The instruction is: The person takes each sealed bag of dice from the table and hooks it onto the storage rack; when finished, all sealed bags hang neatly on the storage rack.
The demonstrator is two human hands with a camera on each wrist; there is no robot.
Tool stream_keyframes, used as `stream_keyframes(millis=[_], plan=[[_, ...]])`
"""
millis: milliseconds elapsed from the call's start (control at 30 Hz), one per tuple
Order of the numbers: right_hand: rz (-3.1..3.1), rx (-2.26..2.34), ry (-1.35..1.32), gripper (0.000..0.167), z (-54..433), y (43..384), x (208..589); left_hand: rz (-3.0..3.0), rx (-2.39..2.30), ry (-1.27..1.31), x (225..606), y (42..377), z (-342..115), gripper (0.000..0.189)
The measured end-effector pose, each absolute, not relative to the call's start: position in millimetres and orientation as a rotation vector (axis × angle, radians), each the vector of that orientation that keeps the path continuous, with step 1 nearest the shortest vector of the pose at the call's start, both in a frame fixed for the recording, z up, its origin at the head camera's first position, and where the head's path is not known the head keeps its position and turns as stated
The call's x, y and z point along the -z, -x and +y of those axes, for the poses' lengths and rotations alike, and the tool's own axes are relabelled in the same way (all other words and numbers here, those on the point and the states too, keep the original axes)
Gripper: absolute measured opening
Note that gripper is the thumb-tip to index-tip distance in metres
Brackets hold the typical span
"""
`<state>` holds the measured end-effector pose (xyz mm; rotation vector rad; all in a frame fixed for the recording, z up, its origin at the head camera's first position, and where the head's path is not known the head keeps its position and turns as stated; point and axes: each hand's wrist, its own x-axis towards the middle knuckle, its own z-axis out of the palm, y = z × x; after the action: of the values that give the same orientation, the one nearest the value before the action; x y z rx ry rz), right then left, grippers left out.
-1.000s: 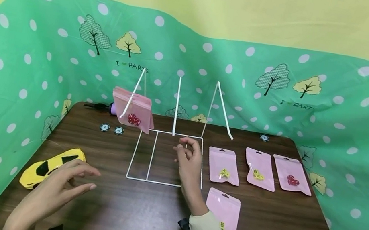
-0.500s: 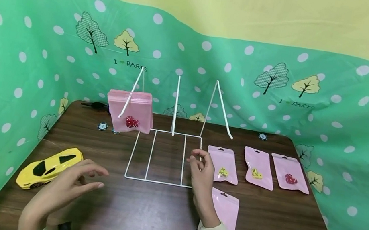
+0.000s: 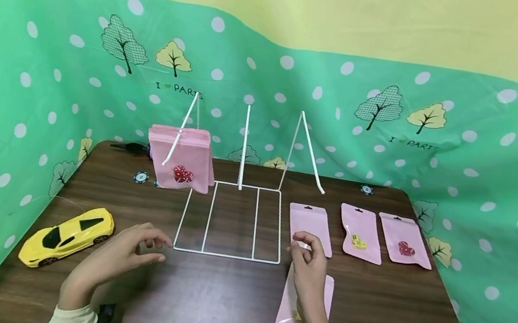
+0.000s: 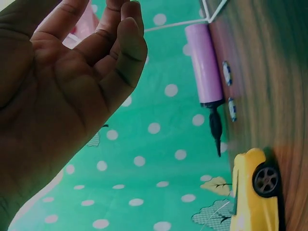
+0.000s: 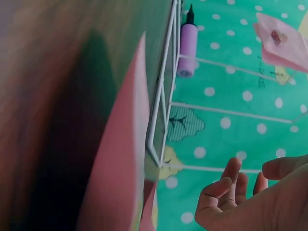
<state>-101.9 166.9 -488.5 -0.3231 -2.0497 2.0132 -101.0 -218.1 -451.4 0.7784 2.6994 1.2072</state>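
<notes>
My right hand (image 3: 307, 284), fingers loosely bent and holding nothing, hovers over the nearest pink zip pouch (image 3: 285, 317), overlapping it and the lower part of the pouch behind it (image 3: 308, 218). Left of the white wire rack (image 3: 226, 255), my left hand (image 3: 120, 255) hovers over the table with fingers relaxed and nothing between them. Several pink pouches (image 3: 178, 151) hang on the rack's left arm, the front one showing red dice. The middle arm (image 3: 243, 147) and right arm (image 3: 312, 150) carry nothing. Further right lie a pouch with yellow dice (image 3: 366, 222) and one with red dice (image 3: 399, 228).
A yellow toy car (image 3: 68, 237) stands at the table's left. Behind the hanging pouches lies a purple hand pump (image 4: 204, 65) with a black nozzle. Poker chips (image 3: 141, 177) lie near it, another chip (image 3: 366, 189) at the back right. A polka-dot cloth (image 3: 296, 93) surrounds the table.
My right hand has moved right and nearer, from over the rack to over the near pouch. The left hand has shifted right, away from the car. The hanging pouches have swung slightly.
</notes>
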Motion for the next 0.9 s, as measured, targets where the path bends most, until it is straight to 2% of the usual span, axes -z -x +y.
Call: stream_keyframes(millis=[233, 700, 900], plan=[[-2.063, -1.907, 0.412, 0.024, 187, 83, 491, 2.674, -1.138, -0.731, 458, 108, -213, 0.018], [-2.097, -1.873, 0.489, 0.026, 219, 57, 495, 2.557, -1.233, -0.844, 476, 127, -205, 0.017], [-2.129, -1.841, 0.562, 0.026, 232, 45, 500, 2.518, -1.32, -0.963, 494, 135, -217, 0.019]])
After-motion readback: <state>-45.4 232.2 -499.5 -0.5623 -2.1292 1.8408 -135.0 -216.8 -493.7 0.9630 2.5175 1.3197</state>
